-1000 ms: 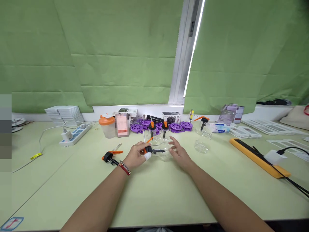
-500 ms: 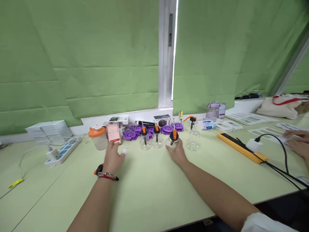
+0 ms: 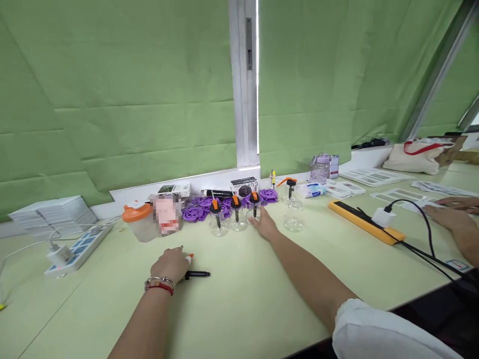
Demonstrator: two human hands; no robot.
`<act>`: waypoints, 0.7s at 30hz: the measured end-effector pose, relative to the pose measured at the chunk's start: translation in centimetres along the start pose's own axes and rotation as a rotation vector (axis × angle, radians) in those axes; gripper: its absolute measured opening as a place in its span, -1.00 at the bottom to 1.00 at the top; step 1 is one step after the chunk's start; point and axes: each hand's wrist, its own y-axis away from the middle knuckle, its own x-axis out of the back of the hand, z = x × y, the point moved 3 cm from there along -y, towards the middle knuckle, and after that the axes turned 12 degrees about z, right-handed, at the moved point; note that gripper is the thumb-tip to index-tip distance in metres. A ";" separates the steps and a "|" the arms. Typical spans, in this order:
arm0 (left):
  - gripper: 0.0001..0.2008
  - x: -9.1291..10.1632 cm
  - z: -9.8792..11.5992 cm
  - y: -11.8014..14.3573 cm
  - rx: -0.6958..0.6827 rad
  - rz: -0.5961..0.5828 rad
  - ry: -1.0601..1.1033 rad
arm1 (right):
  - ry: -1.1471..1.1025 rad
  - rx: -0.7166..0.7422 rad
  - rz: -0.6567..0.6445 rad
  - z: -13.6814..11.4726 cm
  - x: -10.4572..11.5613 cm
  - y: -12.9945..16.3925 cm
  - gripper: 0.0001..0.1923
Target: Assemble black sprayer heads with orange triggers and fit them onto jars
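My left hand (image 3: 170, 263) has dropped back onto the table (image 3: 243, 309), its grip closing, I think, on the loose orange-and-black pump head (image 3: 194, 273). My right hand (image 3: 264, 227) (fingers spread) now rests beside the rightmost small bottle (image 3: 254, 212).

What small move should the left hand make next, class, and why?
Probably lift the pump head off the table: the left hand lies curled over its orange end, its black tube still flat. The right hand rests by three capped bottles; a bottle beyond looks uncapped.
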 end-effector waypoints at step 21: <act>-0.09 1.1 -1.5 1.4 -0.174 -0.491 0.618 | 0.132 -0.171 0.765 3.5 9.0 2.1 0.07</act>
